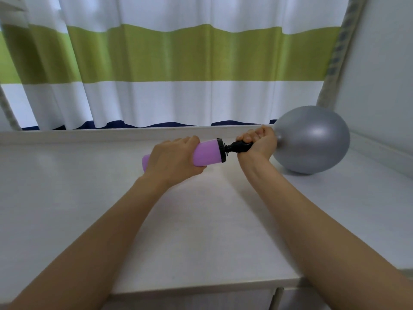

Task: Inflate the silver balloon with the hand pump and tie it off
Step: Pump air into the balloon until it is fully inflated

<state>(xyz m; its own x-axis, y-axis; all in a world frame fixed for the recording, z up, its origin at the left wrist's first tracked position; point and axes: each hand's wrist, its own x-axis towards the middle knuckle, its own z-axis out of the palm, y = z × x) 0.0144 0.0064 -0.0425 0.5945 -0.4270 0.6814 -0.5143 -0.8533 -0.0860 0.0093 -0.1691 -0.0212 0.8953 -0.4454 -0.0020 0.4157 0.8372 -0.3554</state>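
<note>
The left hand (173,158) wraps its fingers around the purple pump (206,153). The right hand (259,139) squeezes the pump's black tip. The big silver balloon (312,139) rests on the white tabletop (67,186).

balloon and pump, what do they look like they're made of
Silver balloon: looks like latex or thin rubber with a metallic pearl finish; it is stretched smooth and taut, with one soft highlight. Foil seems unlikely, as no seams or creases show.

Pump: looks like hard plastic; the lilac barrel is smooth and semi-matte, the collar and nozzle glossier black. The left hand grips the barrel, the right hand the nozzle end.
</note>
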